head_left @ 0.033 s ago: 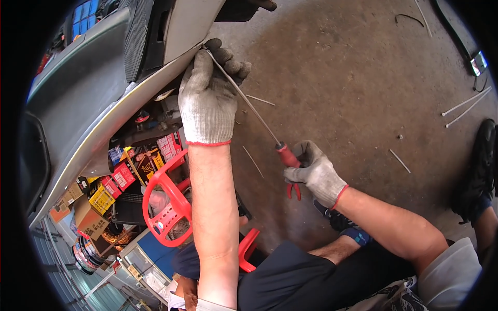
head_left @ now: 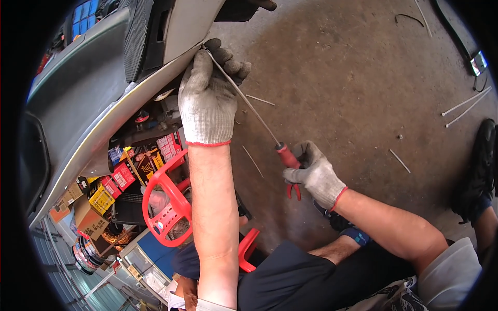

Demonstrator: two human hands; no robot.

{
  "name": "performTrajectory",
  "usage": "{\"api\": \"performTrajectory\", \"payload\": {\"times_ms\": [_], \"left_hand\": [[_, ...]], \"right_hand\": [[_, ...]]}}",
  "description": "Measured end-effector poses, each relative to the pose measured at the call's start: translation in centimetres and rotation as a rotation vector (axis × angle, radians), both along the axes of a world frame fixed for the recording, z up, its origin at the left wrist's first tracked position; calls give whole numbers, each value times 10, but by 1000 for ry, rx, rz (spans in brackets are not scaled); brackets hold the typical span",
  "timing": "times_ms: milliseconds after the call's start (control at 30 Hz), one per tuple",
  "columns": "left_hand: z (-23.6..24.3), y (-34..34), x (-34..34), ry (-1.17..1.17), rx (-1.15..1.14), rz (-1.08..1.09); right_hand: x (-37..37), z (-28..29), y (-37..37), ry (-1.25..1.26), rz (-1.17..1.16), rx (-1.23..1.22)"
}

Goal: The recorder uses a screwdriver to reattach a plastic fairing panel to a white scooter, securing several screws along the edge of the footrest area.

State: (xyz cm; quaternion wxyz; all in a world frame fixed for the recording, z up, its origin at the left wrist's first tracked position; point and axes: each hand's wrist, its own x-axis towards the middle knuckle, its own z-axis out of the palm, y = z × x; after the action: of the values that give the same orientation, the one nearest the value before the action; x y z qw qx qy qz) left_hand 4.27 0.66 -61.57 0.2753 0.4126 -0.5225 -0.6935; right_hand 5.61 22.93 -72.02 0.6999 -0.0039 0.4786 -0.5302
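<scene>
My right hand, in a white and grey work glove, is closed round the red handle of a long screwdriver. Its thin metal shaft slants up and left to the edge of a pale moulded panel. At that edge my left hand, gloved alike, has its thumb and curled fingers about the front of the shaft. The very tip is hidden at the panel's edge. Just below my right hand show the red handles of a tool like pliers, partly covered.
White cable ties and thin strips lie on the brown floor. A black strap is at the far right. Below the panel stand a red toy-like steering wheel and stacked boxes. Another person's foot is at right.
My right hand has turned very slightly on the screwdriver handle. My left hand and the panel look unchanged.
</scene>
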Motion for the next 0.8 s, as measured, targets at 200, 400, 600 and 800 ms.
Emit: {"api": "performTrajectory", "payload": {"times_ms": [200,400,600,800], "left_hand": [[3,0,2,10,63,11],[12,-3,4,52,191,-73],[18,-13,6,93,325,-78],[17,-20,9,126,361,-139]], "right_hand": [[8,31,3,-114,51,-17],[13,64,8,-451,54,-173],[15,91,4,-571,82,-198],[32,106,-4,-363,-47,-179]]}}
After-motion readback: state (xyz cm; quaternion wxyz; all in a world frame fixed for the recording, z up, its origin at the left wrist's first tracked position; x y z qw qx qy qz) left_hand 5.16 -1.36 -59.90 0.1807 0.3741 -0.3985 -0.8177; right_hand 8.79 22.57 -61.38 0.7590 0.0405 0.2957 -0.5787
